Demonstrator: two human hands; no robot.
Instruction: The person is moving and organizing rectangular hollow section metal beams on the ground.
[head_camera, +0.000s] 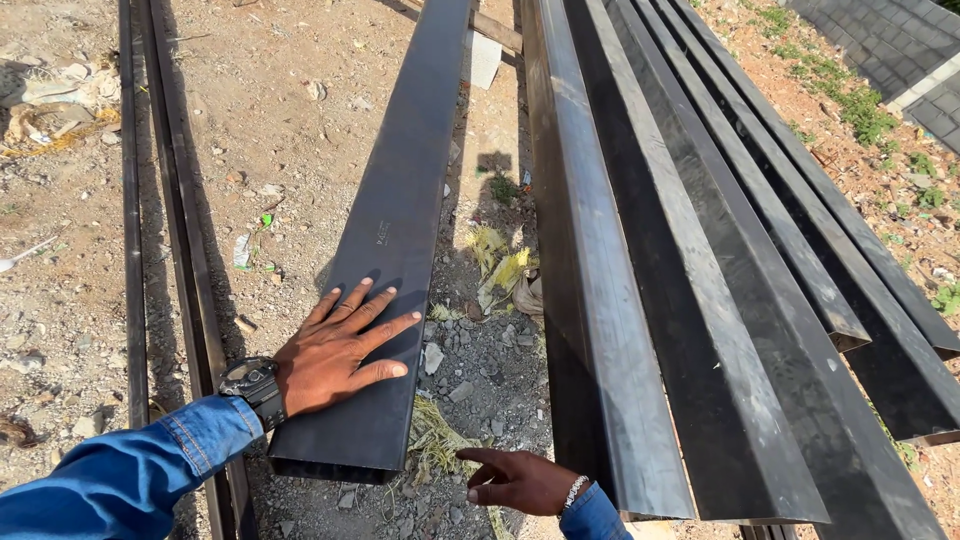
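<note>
Outdoors, on stony dirt ground (300, 110), 1 dark steel tube (400, 220) is pressed flat by the left hand (335, 350), fingers spread, nothing gripped. The right hand (520, 482) points, empty, beside stacked steel tubes (720, 330).

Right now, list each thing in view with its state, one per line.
Left hand: flat, fingers spread, pressing on the single tube.
Right hand: free, forefinger pointing left, holding nothing.
Single tube: lying flat on the ground, near end open.
Tube stack: lying side by side, some tilted.
Thin bars: lying on the ground.
</note>
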